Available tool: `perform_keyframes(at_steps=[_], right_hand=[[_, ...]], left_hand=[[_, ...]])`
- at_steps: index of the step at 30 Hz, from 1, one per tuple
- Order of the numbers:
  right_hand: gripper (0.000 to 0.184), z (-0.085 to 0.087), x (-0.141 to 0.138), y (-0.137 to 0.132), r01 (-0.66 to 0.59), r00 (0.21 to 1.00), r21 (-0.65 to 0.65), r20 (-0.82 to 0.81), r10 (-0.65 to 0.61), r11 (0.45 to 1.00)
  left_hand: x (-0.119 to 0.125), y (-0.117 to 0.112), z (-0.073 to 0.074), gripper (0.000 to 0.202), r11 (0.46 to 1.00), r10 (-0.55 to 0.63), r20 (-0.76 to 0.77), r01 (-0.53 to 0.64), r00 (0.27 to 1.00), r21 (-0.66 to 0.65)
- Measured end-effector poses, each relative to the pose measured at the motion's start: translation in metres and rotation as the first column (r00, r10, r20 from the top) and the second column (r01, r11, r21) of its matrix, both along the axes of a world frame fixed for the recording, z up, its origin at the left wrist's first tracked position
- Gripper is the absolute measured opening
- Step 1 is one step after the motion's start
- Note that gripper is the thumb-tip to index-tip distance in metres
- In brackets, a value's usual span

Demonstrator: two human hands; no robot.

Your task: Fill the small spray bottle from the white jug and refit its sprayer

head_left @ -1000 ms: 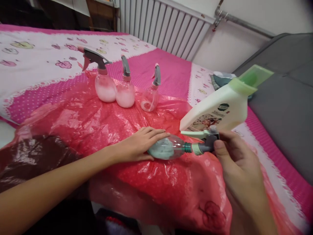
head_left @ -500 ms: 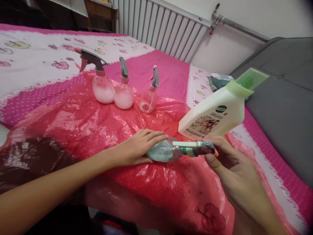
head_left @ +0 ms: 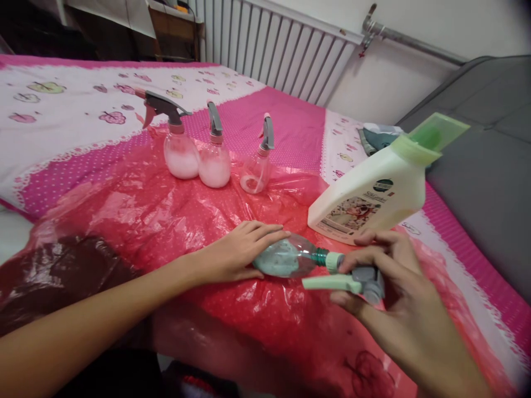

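Observation:
A clear green spray bottle (head_left: 286, 257) with pale liquid in it lies on its side over the red plastic sheet (head_left: 249, 315). Its rounded base is wrapped by my left hand (head_left: 244, 249). At the other end, my right hand (head_left: 385, 293) has its fingers closed about the grey spray head (head_left: 367, 279), whose light green trigger (head_left: 329, 283) points back towards the bottle. The green collar sits at the bottle's threaded neck, and green threads show beside it. Just behind my right hand stands a large white bottle (head_left: 369, 193) with a green cap.
Three spray bottles with pink collars stand behind on the sheet: one at left (head_left: 181, 155), one in the middle (head_left: 214, 163) and one at right (head_left: 255, 171). Beyond the patterned bedspread (head_left: 290, 119) is a radiator (head_left: 274, 50). A grey padded headboard (head_left: 485, 143) rises on the right.
The spray head has turned, so its trigger now lies on the side nearer me. My right hand's fingers have shifted round the head and collar. My left hand keeps its hold.

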State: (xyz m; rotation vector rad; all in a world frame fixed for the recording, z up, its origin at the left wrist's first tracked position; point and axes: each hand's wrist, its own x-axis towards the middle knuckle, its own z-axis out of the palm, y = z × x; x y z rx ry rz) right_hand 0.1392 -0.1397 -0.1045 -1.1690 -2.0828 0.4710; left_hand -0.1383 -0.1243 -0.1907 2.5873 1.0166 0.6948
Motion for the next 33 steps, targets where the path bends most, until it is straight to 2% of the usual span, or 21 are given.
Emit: perform_keyframes(at_steps=[3,5,8,11,14,19,24,28,33], right_hand=[[0.03,-0.001,-0.002,0.001,0.024,1.0,0.019,0.01,-0.024,1.0],[0.03,-0.003,-0.003,0.003,-0.014,1.0,-0.012,-0.029,0.013,1.0],[0.03,-0.009,-0.004,0.01,-0.124,0.977,-0.067,-0.185,0.11,0.99],[0.031,-0.017,-0.005,0.018,-0.226,0.911,-0.104,-0.375,0.172,0.969],[0.034,-0.023,-0.004,0.024,-0.305,0.852,-0.128,-0.48,0.21,0.944],[0.039,-0.026,0.001,0.027,-0.342,0.804,-0.109,-0.547,0.231,0.933],[0.042,-0.029,0.004,0.027,-0.293,0.838,-0.19,-0.523,0.155,0.937],[0.044,-0.028,0.002,0.027,-0.284,0.836,-0.2,-0.531,0.14,0.938],[0.033,-0.023,0.001,0.026,-0.306,0.83,-0.141,-0.524,0.191,0.942]], left_hand=[[0.0,0.0,0.001,0.076,1.0,0.003,-0.003,-0.003,1.0,0.009],[0.0,-0.001,0.002,0.076,1.0,0.004,0.0,-0.004,1.0,0.005],[-0.001,-0.002,0.005,0.077,1.0,0.006,0.008,-0.006,1.0,-0.012],[-0.003,-0.002,0.004,0.082,1.0,0.018,0.014,-0.018,1.0,-0.013],[-0.004,-0.001,0.001,0.084,0.999,0.028,0.015,-0.028,0.999,-0.015],[-0.006,0.001,-0.001,0.082,1.0,0.023,0.05,-0.022,0.999,-0.019],[-0.007,0.0,-0.001,0.083,0.999,0.042,0.047,-0.041,0.998,-0.015],[-0.007,0.0,-0.003,0.085,0.999,0.049,0.058,-0.049,0.997,0.002],[-0.007,0.001,-0.003,0.083,0.999,0.049,0.051,-0.048,0.998,-0.009]])
